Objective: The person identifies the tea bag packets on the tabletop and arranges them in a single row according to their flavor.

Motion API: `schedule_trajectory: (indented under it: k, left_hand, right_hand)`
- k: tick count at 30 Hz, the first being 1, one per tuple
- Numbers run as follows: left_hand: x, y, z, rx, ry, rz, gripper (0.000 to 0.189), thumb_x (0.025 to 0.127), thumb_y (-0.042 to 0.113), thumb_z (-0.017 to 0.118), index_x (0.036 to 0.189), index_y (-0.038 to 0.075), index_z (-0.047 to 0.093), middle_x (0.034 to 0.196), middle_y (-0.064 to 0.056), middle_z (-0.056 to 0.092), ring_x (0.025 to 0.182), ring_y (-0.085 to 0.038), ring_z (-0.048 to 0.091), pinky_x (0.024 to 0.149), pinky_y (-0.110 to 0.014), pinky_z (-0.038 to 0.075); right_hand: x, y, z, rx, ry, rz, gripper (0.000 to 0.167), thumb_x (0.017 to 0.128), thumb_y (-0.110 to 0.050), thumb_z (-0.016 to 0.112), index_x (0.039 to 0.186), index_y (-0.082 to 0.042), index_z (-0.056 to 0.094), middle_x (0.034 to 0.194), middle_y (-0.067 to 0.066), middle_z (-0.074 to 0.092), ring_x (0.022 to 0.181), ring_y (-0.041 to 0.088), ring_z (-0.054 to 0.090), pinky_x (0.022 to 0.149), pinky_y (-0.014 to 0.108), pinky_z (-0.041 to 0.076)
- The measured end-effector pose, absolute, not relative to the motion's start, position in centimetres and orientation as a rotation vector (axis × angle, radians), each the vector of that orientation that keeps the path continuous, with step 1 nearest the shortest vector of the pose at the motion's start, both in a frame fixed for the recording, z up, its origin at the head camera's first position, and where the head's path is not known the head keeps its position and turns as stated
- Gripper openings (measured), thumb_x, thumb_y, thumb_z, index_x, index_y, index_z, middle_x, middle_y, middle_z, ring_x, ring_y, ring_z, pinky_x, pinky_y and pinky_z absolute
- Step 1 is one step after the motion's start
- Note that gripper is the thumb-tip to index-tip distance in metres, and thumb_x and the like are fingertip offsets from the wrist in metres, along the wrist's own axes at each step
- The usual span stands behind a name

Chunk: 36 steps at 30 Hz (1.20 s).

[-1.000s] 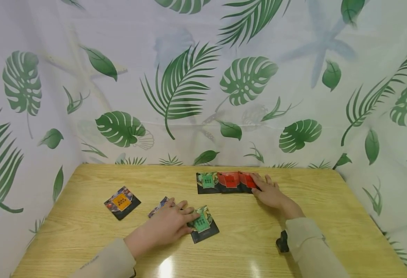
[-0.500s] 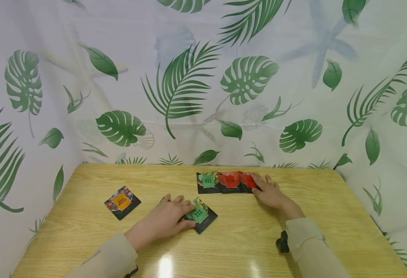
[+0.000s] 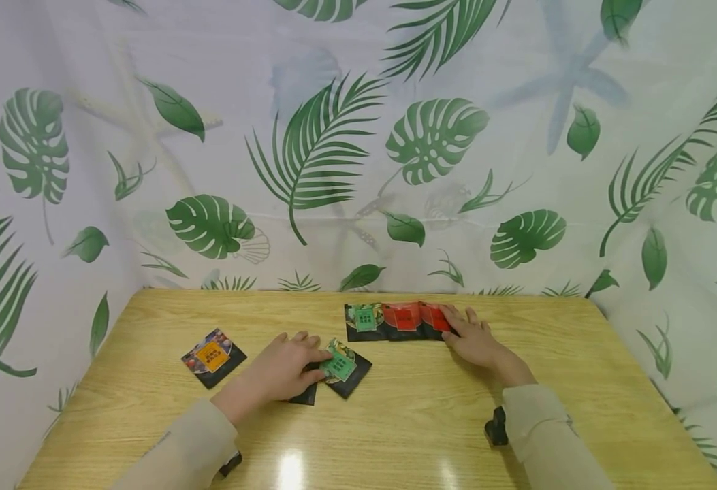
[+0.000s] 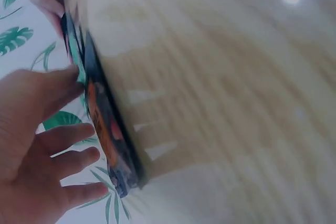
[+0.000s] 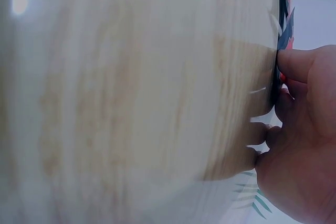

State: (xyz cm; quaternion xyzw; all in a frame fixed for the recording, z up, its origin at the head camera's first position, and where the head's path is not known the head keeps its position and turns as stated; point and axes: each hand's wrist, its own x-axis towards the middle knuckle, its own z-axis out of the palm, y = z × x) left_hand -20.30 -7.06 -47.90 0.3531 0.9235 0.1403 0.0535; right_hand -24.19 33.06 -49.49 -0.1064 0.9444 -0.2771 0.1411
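My left hand (image 3: 284,367) lies palm down with fingers extended, its index finger and thumb touching a small packet with a green label (image 3: 340,367). Under that palm is another packet, mostly covered, its black lower part (image 3: 306,396) showing below the thumb. In the left wrist view its orange label (image 4: 100,114) faces the fingers. At the back stands a row of flat packets: one green-labelled (image 3: 365,321) and two red, the middle one (image 3: 404,320) and the right one (image 3: 433,318). My right hand (image 3: 473,341) rests its fingertips on the right red packet's outer edge.
An orange-labelled packet (image 3: 214,356) lies turned at an angle on the left of the wooden table (image 3: 419,429). Leaf-printed cloth (image 3: 333,163) hangs behind the table and along both sides.
My left hand has slid left, drawing the nearer green-labelled packet left and toward the back. The black part of the packet under the palm now shows. My right hand has stayed put.
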Motion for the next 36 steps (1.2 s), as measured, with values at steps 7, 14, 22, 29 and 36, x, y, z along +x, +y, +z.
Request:
schedule_trajectory:
  k: [7, 14, 22, 29, 36]
  left_hand:
    - [-19.6, -4.8, -47.7, 0.899, 3.068, 0.286, 0.058, 0.100, 0.063, 0.060, 0.118, 0.011, 0.080, 0.122, -0.014, 0.078, 0.125, -0.039, 0.068, 0.111, -0.068, 0.046]
    - [-19.5, -3.4, -47.7, 0.742, 3.123, 0.143, 0.063, 0.092, 0.073, 0.063, 0.104, 0.014, 0.082, 0.109, -0.011, 0.080, 0.125, -0.040, 0.067, 0.113, -0.069, 0.043]
    - [-20.5, -4.8, -47.7, 0.807, 3.037, 0.132, 0.053, 0.098, 0.049, 0.073, 0.143, 0.021, 0.069, 0.143, -0.011, 0.068, 0.139, -0.042, 0.057, 0.114, -0.068, 0.044]
    - [-21.2, -5.9, -48.2, 0.799, 2.979, 0.289, 0.046, 0.106, 0.032, 0.065, 0.148, 0.015, 0.063, 0.152, -0.012, 0.062, 0.142, -0.044, 0.055, 0.115, -0.071, 0.041]
    - [-21.4, -5.9, -48.7, 0.745, 2.944, 0.357, 0.062, 0.106, 0.050, 0.059, 0.156, 0.014, 0.054, 0.159, -0.016, 0.053, 0.149, -0.046, 0.045, 0.118, -0.072, 0.036]
  right_hand:
    - [-24.0, 33.0, -49.4, -0.299, 2.727, -0.805, 0.066, 0.114, -0.025, 0.044, 0.169, -0.003, 0.016, 0.174, 0.028, 0.009, 0.158, 0.058, -0.009, 0.120, 0.079, -0.006]
    - [-23.9, 33.2, -49.5, -0.311, 2.736, -0.799, 0.066, 0.114, -0.024, 0.044, 0.168, -0.001, 0.016, 0.174, 0.028, 0.010, 0.157, 0.059, -0.008, 0.120, 0.080, -0.005]
    - [-24.1, 33.1, -49.4, -0.304, 2.738, -0.803, 0.066, 0.113, -0.024, 0.045, 0.168, -0.001, 0.017, 0.174, 0.028, 0.011, 0.158, 0.059, -0.007, 0.121, 0.079, -0.005]
    - [-24.0, 33.0, -49.4, -0.316, 2.748, -0.790, 0.066, 0.113, -0.025, 0.047, 0.167, 0.000, 0.019, 0.173, 0.029, 0.014, 0.156, 0.062, -0.004, 0.120, 0.081, -0.002]
    - [-23.9, 32.8, -49.3, -0.309, 2.749, -0.809, 0.065, 0.113, -0.023, 0.047, 0.167, 0.001, 0.020, 0.173, 0.029, 0.014, 0.156, 0.061, -0.004, 0.120, 0.080, -0.002]
